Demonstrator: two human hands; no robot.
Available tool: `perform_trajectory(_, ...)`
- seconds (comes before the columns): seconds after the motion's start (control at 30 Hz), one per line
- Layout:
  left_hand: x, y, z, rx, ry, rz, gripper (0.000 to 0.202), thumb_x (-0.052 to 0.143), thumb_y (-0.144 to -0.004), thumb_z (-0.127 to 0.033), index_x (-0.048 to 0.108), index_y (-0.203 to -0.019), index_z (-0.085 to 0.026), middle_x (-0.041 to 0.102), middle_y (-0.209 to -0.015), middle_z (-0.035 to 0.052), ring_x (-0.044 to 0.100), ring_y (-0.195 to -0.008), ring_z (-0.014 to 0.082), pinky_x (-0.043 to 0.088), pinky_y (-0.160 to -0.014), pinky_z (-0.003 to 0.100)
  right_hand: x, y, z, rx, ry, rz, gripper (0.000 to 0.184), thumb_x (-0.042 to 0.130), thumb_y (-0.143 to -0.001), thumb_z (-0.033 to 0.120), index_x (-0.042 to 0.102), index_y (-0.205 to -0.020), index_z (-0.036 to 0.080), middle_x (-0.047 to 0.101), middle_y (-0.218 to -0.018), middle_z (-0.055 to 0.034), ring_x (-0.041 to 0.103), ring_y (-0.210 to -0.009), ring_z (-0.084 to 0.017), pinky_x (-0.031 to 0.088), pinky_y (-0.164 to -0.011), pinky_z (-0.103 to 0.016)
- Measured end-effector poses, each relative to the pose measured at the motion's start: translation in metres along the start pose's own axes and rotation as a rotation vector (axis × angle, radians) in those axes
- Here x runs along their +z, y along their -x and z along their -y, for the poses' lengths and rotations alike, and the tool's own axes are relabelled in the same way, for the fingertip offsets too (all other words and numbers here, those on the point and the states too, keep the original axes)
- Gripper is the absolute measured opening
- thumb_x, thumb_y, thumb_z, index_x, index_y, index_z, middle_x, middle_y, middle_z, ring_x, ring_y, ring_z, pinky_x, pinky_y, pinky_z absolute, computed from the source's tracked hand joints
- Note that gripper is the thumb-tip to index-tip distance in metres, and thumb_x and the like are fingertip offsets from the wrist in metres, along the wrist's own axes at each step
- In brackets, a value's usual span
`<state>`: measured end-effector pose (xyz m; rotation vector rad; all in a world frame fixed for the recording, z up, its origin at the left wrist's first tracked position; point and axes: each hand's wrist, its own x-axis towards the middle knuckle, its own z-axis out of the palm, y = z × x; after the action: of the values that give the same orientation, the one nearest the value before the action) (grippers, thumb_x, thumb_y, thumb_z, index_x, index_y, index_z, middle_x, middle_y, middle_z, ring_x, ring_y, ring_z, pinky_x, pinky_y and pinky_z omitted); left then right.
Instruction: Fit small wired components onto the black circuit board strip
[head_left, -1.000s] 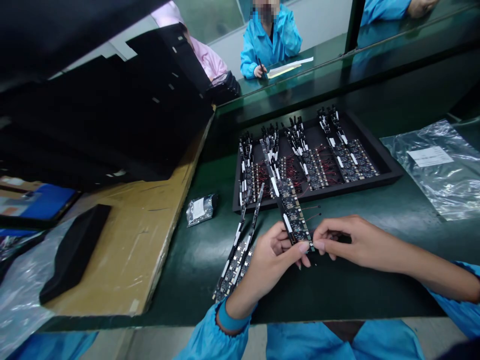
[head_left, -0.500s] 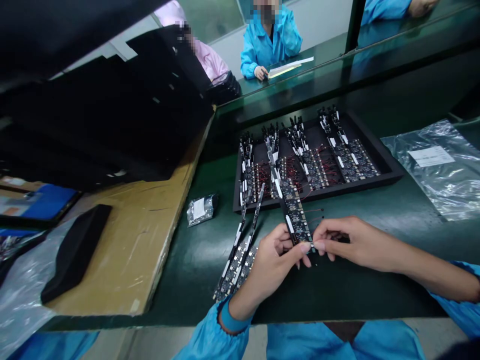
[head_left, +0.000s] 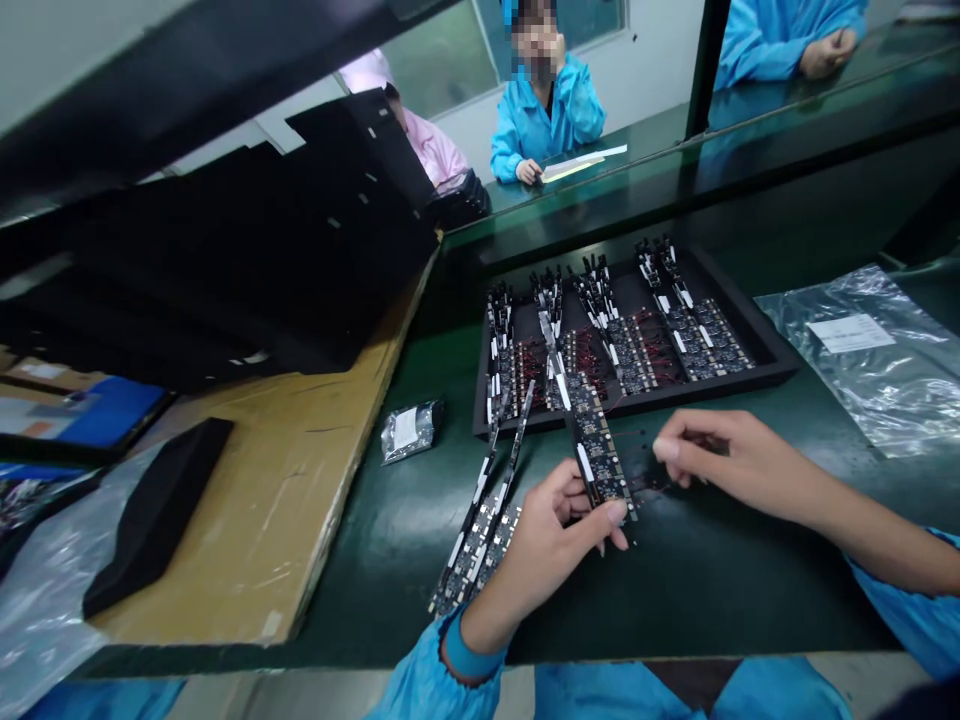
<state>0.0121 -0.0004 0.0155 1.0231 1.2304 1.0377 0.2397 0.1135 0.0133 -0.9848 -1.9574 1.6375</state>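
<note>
My left hand (head_left: 551, 530) pinches the near end of a long narrow circuit board (head_left: 592, 445) that reaches up toward the black tray (head_left: 776, 355). My right hand (head_left: 724, 455) sits just right of the board, fingers curled and pinched on thin red wires (head_left: 649, 465) that run from it. Two more board strips (head_left: 480, 525) lie on the green mat left of my left hand. The tray holds several rows of the same boards with red wires.
A small silver foil packet (head_left: 409, 432) lies left of the tray. A clear plastic bag (head_left: 877, 360) lies at the right. A cardboard sheet (head_left: 262, 510) with a black foam block (head_left: 154, 515) is at the left, under stacked black trays. People in blue coats sit beyond the glass.
My right hand has drawn away to the right from the board's near end, pulling the wires with it. My left hand still holds the board. The view has tilted slightly.
</note>
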Motion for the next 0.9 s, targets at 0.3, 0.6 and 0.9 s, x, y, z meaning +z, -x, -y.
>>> perform_trajectory(0.3,0.003,0.007,0.004,-0.014,-0.241,0.188,0.01,0.075,-0.086,-0.026,0.07,-0.095,-0.025,0.078,-0.077,0.0047,0.076,-0.072,0.0302,0.057,-0.069,0.039,0.015,-0.004,-0.005,0.022,-0.399,0.044,0.051,0.097,-0.08,0.055,0.079,-0.117,0.026,0.082,-0.105,-0.0045,0.079,-0.1,-0.026,0.067,-0.092,-0.042)
perform_trajectory(0.6,0.005,0.005,0.009,0.027,-0.2,0.225,0.035,0.083,-0.077,-0.024,0.069,-0.106,-0.037,0.078,-0.097,0.0072,0.074,-0.082,0.0346,0.053,-0.071,0.044,0.0,-0.002,-0.002,-0.053,-0.507,-0.146,0.044,0.102,-0.074,0.049,0.084,-0.11,0.033,0.081,-0.081,0.001,0.072,-0.063,-0.022,0.065,-0.061,-0.039)
perform_trajectory(0.9,0.007,0.007,0.007,0.027,-0.195,0.221,0.028,0.076,-0.082,-0.032,0.066,-0.107,-0.041,0.078,-0.09,0.0054,0.074,-0.064,0.0303,0.05,-0.062,0.042,-0.082,-0.024,0.04,-0.509,-0.596,-0.819,0.041,0.097,-0.082,0.041,0.078,-0.118,0.037,0.078,-0.091,0.0042,0.069,-0.078,-0.016,0.056,-0.072,-0.033)
